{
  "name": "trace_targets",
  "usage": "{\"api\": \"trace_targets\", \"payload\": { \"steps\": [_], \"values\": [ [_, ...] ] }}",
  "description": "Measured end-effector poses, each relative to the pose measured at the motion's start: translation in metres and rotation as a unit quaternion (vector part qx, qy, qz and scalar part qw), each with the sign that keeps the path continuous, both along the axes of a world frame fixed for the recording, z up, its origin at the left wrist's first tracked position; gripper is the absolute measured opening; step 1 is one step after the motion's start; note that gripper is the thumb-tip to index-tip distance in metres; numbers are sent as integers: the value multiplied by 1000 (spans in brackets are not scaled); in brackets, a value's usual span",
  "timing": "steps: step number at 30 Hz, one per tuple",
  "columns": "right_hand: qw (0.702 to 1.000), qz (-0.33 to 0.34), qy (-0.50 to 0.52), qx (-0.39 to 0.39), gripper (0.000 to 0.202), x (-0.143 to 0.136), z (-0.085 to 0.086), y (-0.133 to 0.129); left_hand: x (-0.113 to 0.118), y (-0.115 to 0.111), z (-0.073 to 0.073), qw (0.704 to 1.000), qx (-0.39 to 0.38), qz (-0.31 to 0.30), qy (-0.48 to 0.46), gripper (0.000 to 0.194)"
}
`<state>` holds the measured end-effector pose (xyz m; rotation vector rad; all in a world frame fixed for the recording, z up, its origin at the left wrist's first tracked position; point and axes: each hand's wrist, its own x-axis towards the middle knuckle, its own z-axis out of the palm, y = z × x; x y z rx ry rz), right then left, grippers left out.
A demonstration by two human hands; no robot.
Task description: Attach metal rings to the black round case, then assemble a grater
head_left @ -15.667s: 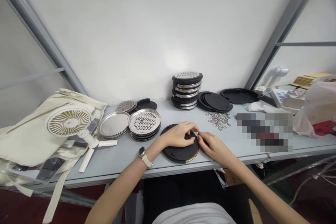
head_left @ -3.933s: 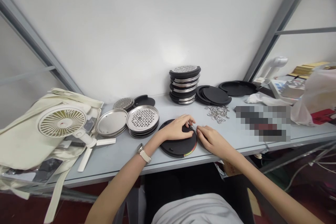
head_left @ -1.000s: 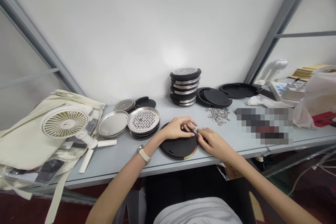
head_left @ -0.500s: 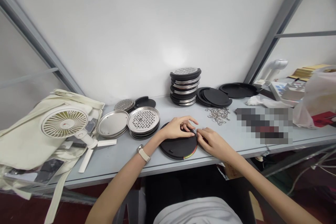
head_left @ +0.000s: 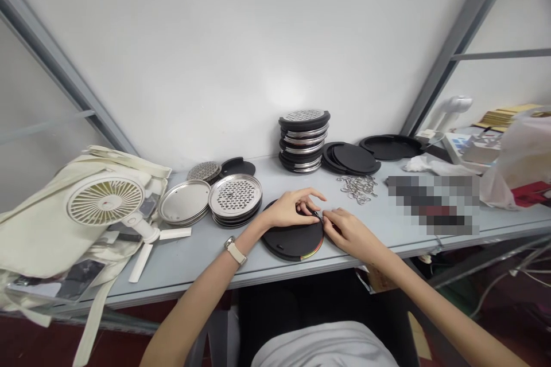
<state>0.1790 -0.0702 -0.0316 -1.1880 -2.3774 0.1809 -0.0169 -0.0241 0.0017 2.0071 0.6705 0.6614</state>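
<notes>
A round black disc (head_left: 290, 243) with a raised rim lies near the table's front edge, a shiny strip of red, yellow and green light along its right rim. My left hand (head_left: 286, 209) rests over its upper part, thumb and fingers bent together near the right rim, other fingers lifted. Against that same rim, my right hand (head_left: 344, 229) has its thumb and forefinger pinched. Between the two hands' fingertips shows a small thin piece (head_left: 317, 215), too small to make out. Just beyond lies a heap of small metal wire pieces (head_left: 358, 188).
Perforated metal discs (head_left: 236, 195) and plain metal plates (head_left: 185, 202) are stacked at left, beside a white fan (head_left: 107, 202) and cream bag (head_left: 38, 229). A tall stack (head_left: 303, 143) and black round trays (head_left: 353, 159) stand behind. A plastic bag (head_left: 516, 155) is at right.
Both hands stay almost in place at the disc's right rim. The fingertips and the small piece between them have shifted very slightly.
</notes>
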Motion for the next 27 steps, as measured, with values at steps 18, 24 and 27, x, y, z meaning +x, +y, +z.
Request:
{"api": "trace_targets", "payload": {
  "steps": [18,24,27],
  "values": [
    [1000,-1,3,5,26,-1,2,-1,0,1,-3,1000,-11,17,11,49],
    [1000,-7,7,11,26,-2,1,-1,0,2,-4,1000,0,11,12,48],
    [1000,-8,14,12,26,-2,1,-1,0,2,-5,1000,0,14,14,46]
  ]
}}
